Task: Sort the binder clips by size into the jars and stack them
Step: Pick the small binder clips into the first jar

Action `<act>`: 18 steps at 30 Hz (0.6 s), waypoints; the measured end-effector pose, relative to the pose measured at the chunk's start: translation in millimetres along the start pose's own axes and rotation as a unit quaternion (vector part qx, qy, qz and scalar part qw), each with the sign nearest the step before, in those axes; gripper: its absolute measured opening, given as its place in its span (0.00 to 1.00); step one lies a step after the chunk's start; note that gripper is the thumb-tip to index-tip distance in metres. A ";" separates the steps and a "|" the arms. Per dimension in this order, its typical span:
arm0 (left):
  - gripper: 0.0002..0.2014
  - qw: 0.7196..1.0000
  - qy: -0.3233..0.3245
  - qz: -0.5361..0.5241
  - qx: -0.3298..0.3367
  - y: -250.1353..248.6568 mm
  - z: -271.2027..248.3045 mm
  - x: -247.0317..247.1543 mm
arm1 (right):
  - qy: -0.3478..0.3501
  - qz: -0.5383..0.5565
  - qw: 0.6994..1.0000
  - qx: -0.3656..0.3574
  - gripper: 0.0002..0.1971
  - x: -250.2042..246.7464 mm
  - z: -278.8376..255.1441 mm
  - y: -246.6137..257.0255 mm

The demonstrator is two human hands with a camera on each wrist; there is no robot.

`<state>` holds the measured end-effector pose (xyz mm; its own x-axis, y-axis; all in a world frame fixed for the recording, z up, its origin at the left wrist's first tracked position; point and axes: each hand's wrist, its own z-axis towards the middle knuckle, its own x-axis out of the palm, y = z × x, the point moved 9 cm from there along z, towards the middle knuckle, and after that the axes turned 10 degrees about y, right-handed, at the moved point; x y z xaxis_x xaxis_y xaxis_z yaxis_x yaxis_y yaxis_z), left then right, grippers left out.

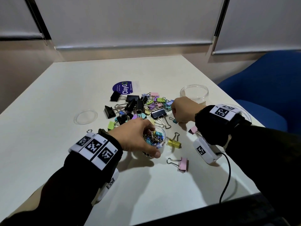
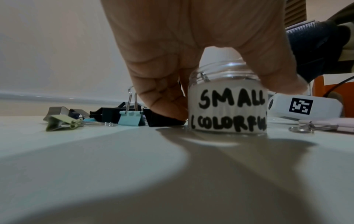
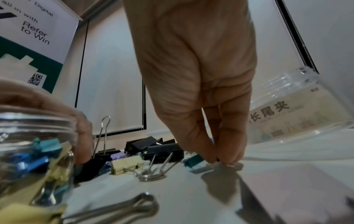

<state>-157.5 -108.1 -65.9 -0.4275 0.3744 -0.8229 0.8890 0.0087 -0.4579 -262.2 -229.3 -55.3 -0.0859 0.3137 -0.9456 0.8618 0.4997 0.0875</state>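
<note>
My left hand (image 1: 151,140) grips a small clear jar (image 1: 160,141) from above; its label reads "SMALL (COLORFUL)" (image 2: 228,106), and several small coloured clips lie inside. To its right my right hand (image 1: 177,120) reaches down to the table, thumb and fingertips (image 3: 208,156) pinched together at a small teal clip (image 3: 193,161). A mixed pile of black and pastel binder clips (image 1: 138,106) lies behind both hands. A wide clear jar (image 1: 193,93) stands empty at the back right.
A clear lid (image 1: 85,117) lies left of the pile, and a purple sticker (image 1: 123,88) behind it. Loose yellow (image 1: 174,141) and pink clips (image 1: 183,163) lie near the front. A blue chair (image 1: 263,88) stands past the right table edge.
</note>
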 end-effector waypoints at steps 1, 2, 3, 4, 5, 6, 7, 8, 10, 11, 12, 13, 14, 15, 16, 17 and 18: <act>0.43 1.000 0.000 0.005 0.001 -0.2 0.4 0.0 | 0.000 0.009 1.000 -0.001 0.10 -0.9 -0.5 -1.1; 0.43 1.000 0.001 0.007 0.001 -0.2 0.9 0.1 | 0.001 0.019 1.000 -0.001 0.10 -1.5 -0.9 -2.7; 0.43 1.000 0.002 0.007 0.000 0.1 1.4 0.3 | 0.005 0.028 1.000 0.002 0.10 -1.8 -1.6 -4.4; 0.43 1.000 0.003 0.007 0.000 0.4 1.7 0.4 | 0.010 0.037 0.999 0.006 0.09 -1.3 -2.2 -5.9; 0.43 1.000 0.004 0.007 -0.001 0.8 2.0 0.5 | 0.014 0.046 0.999 0.007 0.09 -1.1 -3.4 -6.4; 0.43 1.000 0.003 0.007 0.000 1.0 2.1 0.4 | 0.013 0.055 0.998 0.005 0.10 -1.4 -4.6 -5.8; 0.43 1.000 0.003 0.008 0.001 1.0 2.2 0.4 | 0.009 0.068 0.998 0.001 0.10 -2.3 -5.7 -4.7; 0.43 1.000 0.003 0.008 0.002 0.7 2.2 0.3 | 0.002 0.083 0.997 -0.004 0.10 -3.3 -6.9 -3.7; 0.42 1.000 0.004 0.008 0.004 0.8 2.2 0.5 | -0.008 0.108 0.994 -0.005 0.11 -4.5 -6.7 -3.8; 0.42 1.000 0.004 0.007 0.004 1.0 2.2 0.5 | -0.010 0.116 0.993 0.000 0.13 -4.1 -5.3 -4.7; 0.42 1.000 0.003 0.008 0.004 0.9 2.3 0.3 | -0.011 0.120 0.993 0.008 0.13 -3.3 -2.4 -6.0; 0.42 1.000 0.002 0.010 0.004 0.9 2.4 0.0 | -0.015 0.119 0.993 0.014 0.13 -3.5 0.0 -6.3; 0.42 1.000 0.001 0.010 0.005 0.9 2.5 -0.1 | -0.016 0.112 0.993 0.018 0.12 -3.4 1.5 -5.8; 0.42 1.000 0.000 0.010 0.005 1.0 2.8 -0.2 | -0.010 0.101 0.995 0.021 0.10 -2.2 1.6 -4.4; 0.42 1.000 0.000 0.009 0.006 1.1 2.7 -0.2 | 0.004 0.089 0.996 0.021 0.09 0.4 1.1 -2.6; 0.42 1.000 -0.001 0.008 0.006 1.0 2.7 -0.2 | 0.022 0.074 0.997 0.019 0.10 4.2 0.6 -0.9; 0.42 1.000 -0.001 0.007 0.006 0.9 3.0 -0.2 | 0.039 0.055 0.998 0.018 0.12 8.3 -0.4 0.5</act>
<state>-157.1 -110.9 -67.1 -0.4157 0.3730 -0.8295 0.8926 -0.0076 -0.4508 -262.7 -226.2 -62.9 -0.0270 0.4286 -0.9031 0.8852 0.4300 0.1776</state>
